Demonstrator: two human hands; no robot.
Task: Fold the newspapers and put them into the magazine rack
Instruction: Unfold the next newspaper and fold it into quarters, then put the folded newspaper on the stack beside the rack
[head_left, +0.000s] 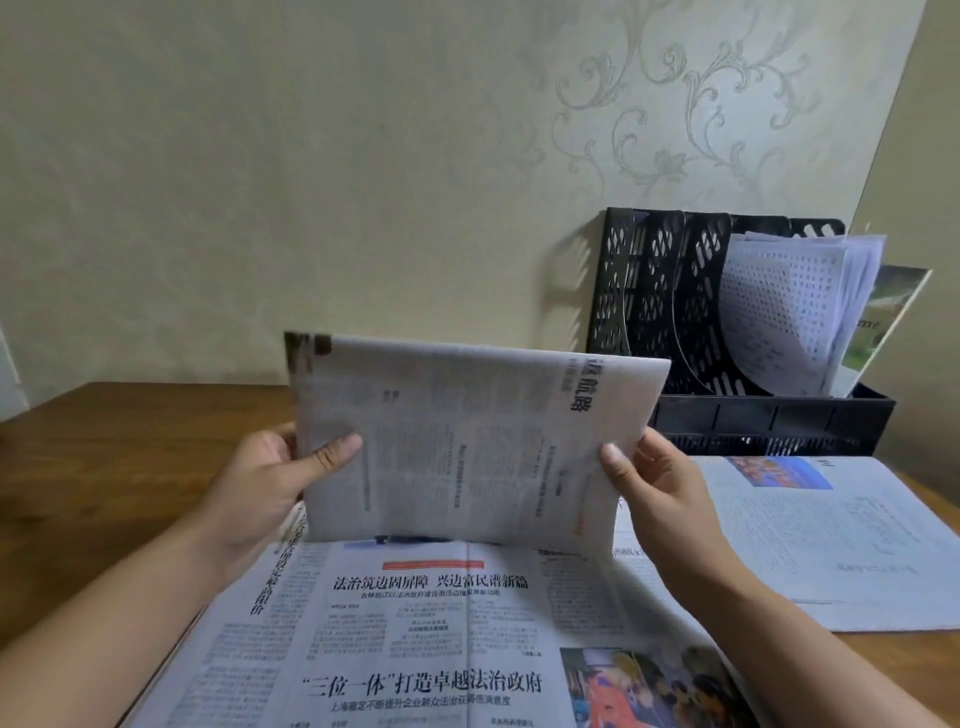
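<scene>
A folded newspaper (467, 441) is held upright above the table, in front of me. My left hand (280, 478) grips its left edge, thumb on the front face. My right hand (654, 483) grips its lower right corner the same way. The black perforated magazine rack (670, 306) stands at the back right against the wall, with several dividers; its right slot holds papers (795, 312), its left slots look empty. An unfolded newspaper (415, 634) lies flat on the table under my hands.
Another newspaper (810, 530) lies flat at the right, in front of the rack. A magazine or picture card (883, 317) leans at the rack's right side. The brown wooden table (119, 467) shows bare wood at the left. The wallpapered wall stands close behind.
</scene>
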